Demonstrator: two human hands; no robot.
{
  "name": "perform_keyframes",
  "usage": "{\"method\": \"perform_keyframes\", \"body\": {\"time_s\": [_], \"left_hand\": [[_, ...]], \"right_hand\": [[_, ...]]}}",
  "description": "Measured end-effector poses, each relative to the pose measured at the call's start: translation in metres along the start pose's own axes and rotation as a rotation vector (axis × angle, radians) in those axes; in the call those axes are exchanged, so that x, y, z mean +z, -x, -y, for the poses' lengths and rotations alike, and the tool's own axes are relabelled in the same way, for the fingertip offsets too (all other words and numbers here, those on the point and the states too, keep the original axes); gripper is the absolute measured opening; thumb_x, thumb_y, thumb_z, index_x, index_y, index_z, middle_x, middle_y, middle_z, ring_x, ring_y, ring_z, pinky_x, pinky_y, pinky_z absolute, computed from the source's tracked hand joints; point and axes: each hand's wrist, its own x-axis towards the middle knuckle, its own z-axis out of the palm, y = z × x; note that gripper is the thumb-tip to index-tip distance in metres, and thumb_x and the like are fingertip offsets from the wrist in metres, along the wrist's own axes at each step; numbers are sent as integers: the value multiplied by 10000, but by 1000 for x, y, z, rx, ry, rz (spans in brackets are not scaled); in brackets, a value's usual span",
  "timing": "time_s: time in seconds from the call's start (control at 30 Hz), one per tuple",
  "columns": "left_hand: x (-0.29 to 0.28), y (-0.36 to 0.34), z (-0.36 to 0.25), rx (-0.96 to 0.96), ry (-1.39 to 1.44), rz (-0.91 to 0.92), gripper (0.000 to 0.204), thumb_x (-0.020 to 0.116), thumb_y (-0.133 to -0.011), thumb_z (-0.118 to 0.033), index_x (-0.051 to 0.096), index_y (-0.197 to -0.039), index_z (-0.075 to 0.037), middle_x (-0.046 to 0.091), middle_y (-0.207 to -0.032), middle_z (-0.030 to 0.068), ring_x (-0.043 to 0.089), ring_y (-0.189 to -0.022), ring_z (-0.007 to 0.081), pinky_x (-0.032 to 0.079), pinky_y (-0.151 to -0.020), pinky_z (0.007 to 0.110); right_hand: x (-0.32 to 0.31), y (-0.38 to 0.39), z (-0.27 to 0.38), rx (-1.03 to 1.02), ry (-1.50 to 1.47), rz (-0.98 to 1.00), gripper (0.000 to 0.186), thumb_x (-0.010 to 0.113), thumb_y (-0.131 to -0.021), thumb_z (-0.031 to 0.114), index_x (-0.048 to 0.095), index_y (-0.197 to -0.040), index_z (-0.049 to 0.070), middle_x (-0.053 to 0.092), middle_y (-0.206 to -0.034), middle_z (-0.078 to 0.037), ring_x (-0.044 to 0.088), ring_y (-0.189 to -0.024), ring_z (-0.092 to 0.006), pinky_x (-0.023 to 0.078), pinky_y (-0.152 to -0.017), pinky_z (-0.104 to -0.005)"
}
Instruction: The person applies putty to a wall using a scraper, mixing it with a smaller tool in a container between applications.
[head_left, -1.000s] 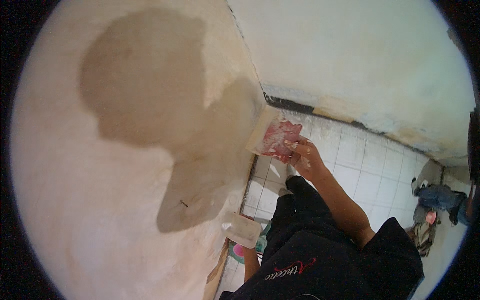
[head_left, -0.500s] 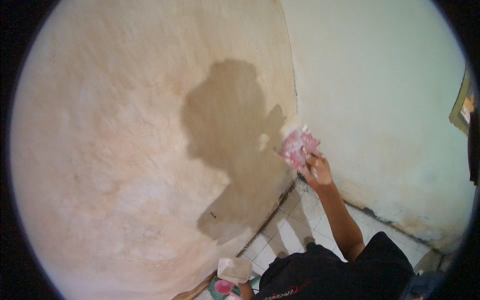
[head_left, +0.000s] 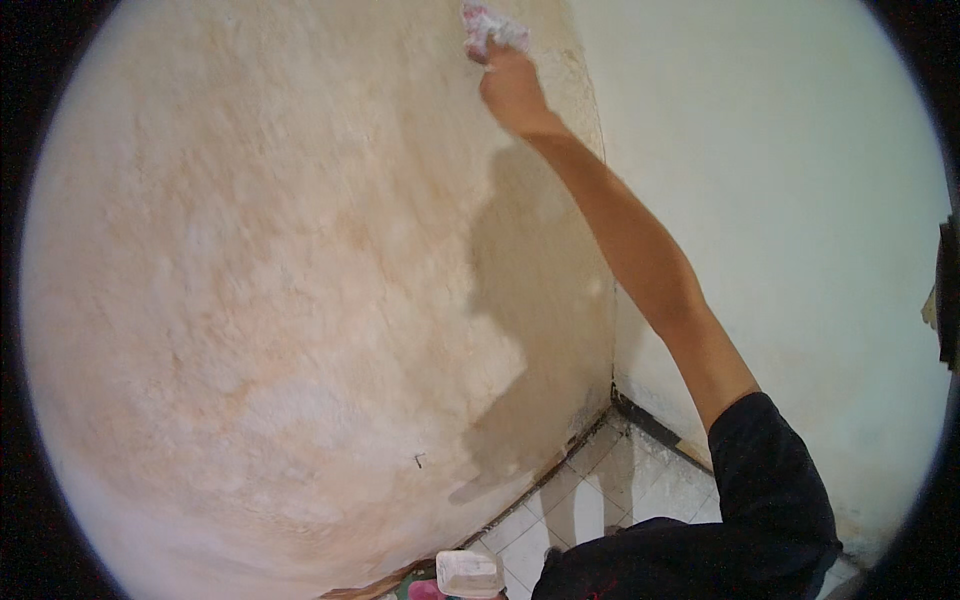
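Head-worn view (fisheye), facing the beige wall (head_left: 270,300), angled downward

Lost to edges, cover and blur

The pink-and-white scraper (head_left: 505,36) reaches up close to the top edge and is blurred; its working edge cannot be made out. The right hand (head_left: 512,88) is turned so that most of its fingers are hidden. The left hand is out of sight near the lower edge, which also crops the pink thing (head_left: 425,590) and green thing (head_left: 408,581) beside the pale tray (head_left: 470,571). The black shirt (head_left: 660,562) is cut off below and covers most of the legs and feet. A dark mark (head_left: 420,461) on the wall (head_left: 250,300) is too small to identify, as is the dark object (head_left: 948,290) cropped at the right rim.
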Motion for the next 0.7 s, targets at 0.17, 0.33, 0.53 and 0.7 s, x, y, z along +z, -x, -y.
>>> {"method": "perform_keyframes", "body": {"time_s": [0.17, 0.33, 0.53, 0.7], "left_hand": [[-12, 13, 3, 63, 34, -29, 459, 451, -982, -429, 512, -1327, -134, 575, -1275, 90, 565, -1151, 257, 418, -1033, 456], [-17, 7, 17, 71, 46, -8, 453, 457, -981, -421, 513, -1325, -132, 573, -1276, 88, 563, -1154, 256, 417, -1034, 455], [-30, 23, 7, 107, 42, -3, 447, 464, -980, -411, 513, -1323, -129, 571, -1277, 86, 561, -1158, 255, 417, -1035, 453], [-29, 22, 12, 95, 44, 9, 442, 470, -979, -403, 514, -1321, -127, 568, -1278, 84, 558, -1160, 253, 416, -1037, 451]], "right_hand": [[18, 77, 86, 56, 273, 553, 562, 601, -705, 60, 521, -1238, -102, 632, -921, -229, 622, -885, -353, 520, -775, -441], [-24, 171, 140, -123, 105, 602, 417, 579, -727, 10, 603, -1138, -52, 633, -846, -206, 637, -793, -310, 524, -727, -408], [-70, 132, 92, 123, -65, 267, 342, 550, -834, 32, 612, -1170, 29, 678, -858, -181, 655, -751, -334, 523, -645, -410], [-66, 6, -24, 460, 75, -11, 274, 527, -897, 158, 685, -1091, 46, 671, -817, -241, 656, -772, -401, 534, -705, -428]]}}
